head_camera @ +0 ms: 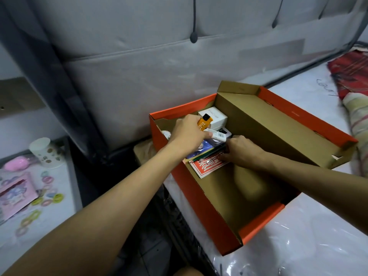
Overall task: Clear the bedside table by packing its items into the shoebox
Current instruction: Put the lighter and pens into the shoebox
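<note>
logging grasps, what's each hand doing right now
Left hand: holds orange tube and white tube.
Right hand: on the pencils, grip cannot be told.

Your shoebox (219,232) sits on the bed (298,236) at mid-frame, with its lid (268,132) open to the right. In its far end a small box (214,117) stands at the back. In front of it the pencils (201,156) lie on a booklet (207,166). Your left hand (187,134) holds a bottle (204,123) and a tube (218,136) above them. Your right hand (245,150) holds the pencils from the right. The counter (49,216) lies at lower left, carrying a cup (44,152).
</note>
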The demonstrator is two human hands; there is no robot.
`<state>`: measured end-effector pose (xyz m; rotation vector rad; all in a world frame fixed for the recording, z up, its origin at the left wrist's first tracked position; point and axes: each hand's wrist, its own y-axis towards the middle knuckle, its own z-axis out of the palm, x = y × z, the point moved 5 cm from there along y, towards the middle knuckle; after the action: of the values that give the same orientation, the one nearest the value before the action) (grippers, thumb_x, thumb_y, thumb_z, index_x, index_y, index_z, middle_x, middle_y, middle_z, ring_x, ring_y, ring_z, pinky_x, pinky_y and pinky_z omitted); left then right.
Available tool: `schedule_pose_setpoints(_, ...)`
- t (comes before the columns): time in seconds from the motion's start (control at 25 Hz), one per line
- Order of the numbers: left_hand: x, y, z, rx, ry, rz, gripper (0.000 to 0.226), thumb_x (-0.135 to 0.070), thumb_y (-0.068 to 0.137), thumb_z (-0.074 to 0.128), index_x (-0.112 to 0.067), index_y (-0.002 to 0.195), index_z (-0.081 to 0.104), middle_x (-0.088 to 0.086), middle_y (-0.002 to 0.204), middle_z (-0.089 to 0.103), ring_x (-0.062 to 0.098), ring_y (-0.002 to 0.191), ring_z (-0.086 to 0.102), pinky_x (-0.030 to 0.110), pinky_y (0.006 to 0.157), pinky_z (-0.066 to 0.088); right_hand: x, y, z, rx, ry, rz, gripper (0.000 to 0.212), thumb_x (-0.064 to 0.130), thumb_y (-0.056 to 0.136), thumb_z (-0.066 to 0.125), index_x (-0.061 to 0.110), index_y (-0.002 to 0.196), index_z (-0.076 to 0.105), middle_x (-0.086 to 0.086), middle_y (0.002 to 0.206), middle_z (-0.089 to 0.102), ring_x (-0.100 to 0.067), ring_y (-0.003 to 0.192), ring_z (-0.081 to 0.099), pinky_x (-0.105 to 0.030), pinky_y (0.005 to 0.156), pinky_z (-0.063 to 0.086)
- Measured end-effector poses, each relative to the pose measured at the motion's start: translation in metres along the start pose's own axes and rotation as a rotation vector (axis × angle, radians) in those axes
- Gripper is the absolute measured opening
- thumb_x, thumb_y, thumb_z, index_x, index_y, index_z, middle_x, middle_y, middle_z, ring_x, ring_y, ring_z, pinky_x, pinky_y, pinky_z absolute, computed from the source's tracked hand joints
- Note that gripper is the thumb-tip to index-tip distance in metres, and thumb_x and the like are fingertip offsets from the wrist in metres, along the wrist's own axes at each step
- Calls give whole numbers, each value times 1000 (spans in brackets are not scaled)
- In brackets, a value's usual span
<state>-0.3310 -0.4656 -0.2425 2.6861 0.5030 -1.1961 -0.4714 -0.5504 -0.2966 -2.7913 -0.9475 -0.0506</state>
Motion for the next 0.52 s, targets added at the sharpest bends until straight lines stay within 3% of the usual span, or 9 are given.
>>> schedule_pose_setpoints(0.12,-2,-1,2,47,-2,-2,23,-30,87,74,-14,102,70,-1,94,71,8,78,64,24,58,45,-9,-1,-3,24,-25,-17,36,44,85,68,11,97,58,-4,99,54,-13,77,53,-25,63,44)
schedule_pose_setpoints(0.2,-4,-2,4,75,1,-7,24,-29,86,74,-13,103,70,1,96,72,15,86,67,34,71,55,-14,-4,-7,43,-5,-17,32,42,86,68,13,93,56,-3,99,53,-14,83,53,-26,67,44)
schedule_pose_setpoints(0.32,-4,-2,5,93,-3,-25,24,-29,85,75,-12,102,70,4,95,72,22,89,68,44,83,56,-20,-4,-31,-112,177,-18,14,20,95,57,11,102,64,-6,101,66,-16,85,61,-24,68,48)
schedule_pose_setpoints(0.4,-3,-3,5,98,-33,-42,25,-28,85,76,-11,102,70,6,94,72,23,86,67,43,81,55,-20,-8,-52,-207,398,-29,15,14,96,53,14,101,68,-3,92,71,-13,76,64,-24,64,51)
schedule_pose_setpoints(0.52,-3,-3,4,97,-88,-62,25,-28,84,77,-10,99,69,6,87,71,21,76,64,38,72,52,-5,-13,-68,-146,525,-186,13,26,90,64,22,100,71,8,93,72,-7,84,67,-27,73,54)
